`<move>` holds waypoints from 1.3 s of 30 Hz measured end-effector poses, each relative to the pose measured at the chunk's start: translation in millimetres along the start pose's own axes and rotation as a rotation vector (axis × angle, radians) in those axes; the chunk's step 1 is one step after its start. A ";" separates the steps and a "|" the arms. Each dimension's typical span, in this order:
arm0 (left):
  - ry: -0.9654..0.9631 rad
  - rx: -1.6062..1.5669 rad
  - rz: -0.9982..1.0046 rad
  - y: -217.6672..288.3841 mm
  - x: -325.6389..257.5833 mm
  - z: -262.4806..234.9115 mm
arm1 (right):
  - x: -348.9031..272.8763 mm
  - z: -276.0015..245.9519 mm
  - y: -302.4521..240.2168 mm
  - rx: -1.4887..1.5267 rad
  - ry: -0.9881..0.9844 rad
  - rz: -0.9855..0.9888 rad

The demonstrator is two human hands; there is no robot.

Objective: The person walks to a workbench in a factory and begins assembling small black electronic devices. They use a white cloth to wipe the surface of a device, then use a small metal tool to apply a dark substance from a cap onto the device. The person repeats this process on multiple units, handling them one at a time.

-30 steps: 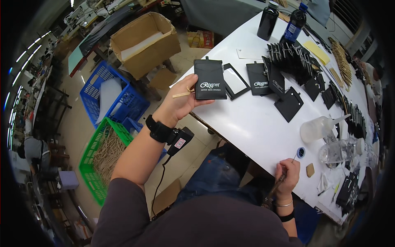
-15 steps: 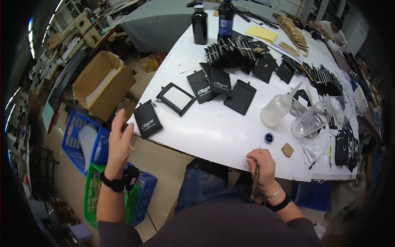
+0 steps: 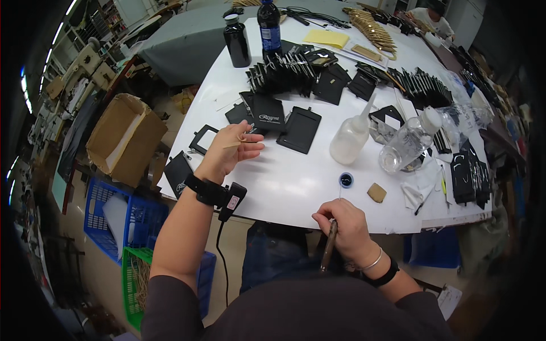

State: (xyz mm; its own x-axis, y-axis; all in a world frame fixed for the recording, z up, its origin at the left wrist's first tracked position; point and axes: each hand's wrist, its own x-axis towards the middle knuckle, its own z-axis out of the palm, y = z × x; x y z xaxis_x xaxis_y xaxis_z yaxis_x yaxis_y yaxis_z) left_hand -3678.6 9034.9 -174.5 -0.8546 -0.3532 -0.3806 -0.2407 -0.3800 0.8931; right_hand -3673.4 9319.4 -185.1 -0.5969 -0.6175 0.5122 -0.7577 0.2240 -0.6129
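Observation:
My left hand (image 3: pixel 230 149) reaches over the table with its fingers stretched out, empty, beside a pile of black card holders (image 3: pixel 266 113). A thin tan strip is around one of its fingers. Partly behind that hand lies a card holder with a white window (image 3: pixel 203 139); another black one (image 3: pixel 177 173) is by the forearm. My right hand (image 3: pixel 346 227), at the table's front edge, is closed round a thin awl-like tool with a brown handle (image 3: pixel 329 247). Its fine metal tip points up to a small blue-rimmed pot of dark liquid (image 3: pixel 346 180).
Behind the pot stand a white squeeze bottle (image 3: pixel 350 142) and a clear bottle (image 3: pixel 410 141). A tan square pad (image 3: pixel 376 192) lies to the right. Dark bottles (image 3: pixel 237 42) and stacked card holders (image 3: pixel 281 74) are farther back. Crates (image 3: pixel 105 213) and a cardboard box (image 3: pixel 126 139) sit left.
My left hand has moved right, from beyond the table's left corner to over the card holders. My right hand still grips the tool by the pot. The view has shifted somewhat.

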 end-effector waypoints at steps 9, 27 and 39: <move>-0.057 -0.051 -0.003 -9.1 -9.1 12.0 | -3.4 -7.3 -0.1 0.024 0.010 -0.038; -0.140 -0.060 0.135 -69.2 -144.1 30.5 | -4.0 10.1 -8.8 0.811 -0.177 0.689; 0.075 -0.134 0.121 -80.1 -113.8 20.5 | -18.0 15.0 -10.6 0.607 -0.244 0.616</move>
State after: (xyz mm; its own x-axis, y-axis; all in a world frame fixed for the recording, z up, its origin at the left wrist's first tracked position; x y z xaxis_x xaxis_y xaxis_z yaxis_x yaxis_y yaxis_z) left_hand -3571.5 9123.0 -197.8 -0.8358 -0.4637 -0.2939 -0.0707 -0.4401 0.8952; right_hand -3650.6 9316.8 -196.8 -0.7265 -0.6780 -0.1118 -0.0104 0.1735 -0.9848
